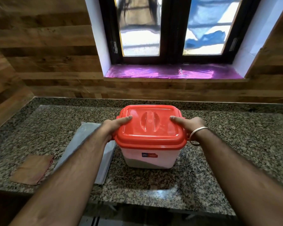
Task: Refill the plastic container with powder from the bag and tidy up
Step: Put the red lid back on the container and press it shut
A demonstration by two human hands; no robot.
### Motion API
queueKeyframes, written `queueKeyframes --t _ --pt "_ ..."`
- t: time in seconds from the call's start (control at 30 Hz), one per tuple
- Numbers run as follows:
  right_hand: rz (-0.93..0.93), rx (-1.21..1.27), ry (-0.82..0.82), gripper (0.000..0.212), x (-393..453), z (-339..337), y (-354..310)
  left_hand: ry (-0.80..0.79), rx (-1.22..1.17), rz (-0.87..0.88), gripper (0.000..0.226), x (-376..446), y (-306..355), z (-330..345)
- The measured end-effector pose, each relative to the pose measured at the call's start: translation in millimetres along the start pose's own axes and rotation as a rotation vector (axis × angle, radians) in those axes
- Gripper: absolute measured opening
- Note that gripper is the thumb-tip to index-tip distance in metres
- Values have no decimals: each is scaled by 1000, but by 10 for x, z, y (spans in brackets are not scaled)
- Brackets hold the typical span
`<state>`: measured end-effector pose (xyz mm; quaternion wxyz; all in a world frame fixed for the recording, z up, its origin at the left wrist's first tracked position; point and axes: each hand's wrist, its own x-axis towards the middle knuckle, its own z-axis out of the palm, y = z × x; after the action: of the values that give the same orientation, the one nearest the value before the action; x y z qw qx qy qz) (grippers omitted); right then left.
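A translucent white plastic container [149,158] stands on the granite counter [227,144], closed by a red lid [149,128] with a moulded handle. A low layer of grey powder shows through its wall. My left hand [114,126] grips the lid's left edge, thumb on top. My right hand [189,124], with a metal bangle at the wrist, grips the right edge the same way. The clear plastic bag [87,139] of grey powder lies flat on the counter left of the container, partly hidden under my left forearm.
A folded brown cloth [31,170] lies at the counter's front left. Wood-panelled walls rise behind and to the left. A window with a purple sill [170,72] is above the counter's back. The counter's front edge runs below my forearms.
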<state>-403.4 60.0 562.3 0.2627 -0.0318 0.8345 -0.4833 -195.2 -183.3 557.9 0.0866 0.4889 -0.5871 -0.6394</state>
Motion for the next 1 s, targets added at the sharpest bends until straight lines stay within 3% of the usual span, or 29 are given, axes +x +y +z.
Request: queueKeyframes --t 0.07,0.13,0.23,0.47,0.5,0.57,0.63,0.7,0.8,1.0 --pt "-177 -477 200 84 -114 -11 -158 291 358 136 96 -41 105 26" --pt "-296 -766 296 68 -227 93 -278 508 796 268 83 -126 193 143" --pt "-384 -922 370 52 -340 250 -293 605 1045 380 68 -250 228 356" --pt "-471 -933 374 32 -450 239 -325 616 1128 433 64 -293 163 314" --pt "-494 -916 375 33 -466 241 -289 613 1131 483 63 -308 125 292" --pt "-631 -876 364 45 -500 230 -132 571 1079 741 60 -349 1 231" --pt "-775 -866 291 64 -550 250 125 429 1008 955 71 -421 -178 177" --pt "-841 -874 232 79 -573 295 376 312 1031 965 91 -436 -370 153" --pt "-929 -842 280 83 -520 365 576 303 1126 964 108 -352 -565 149" --pt "-1038 -779 371 85 -221 431 569 356 1081 1026 110 -129 -546 216"
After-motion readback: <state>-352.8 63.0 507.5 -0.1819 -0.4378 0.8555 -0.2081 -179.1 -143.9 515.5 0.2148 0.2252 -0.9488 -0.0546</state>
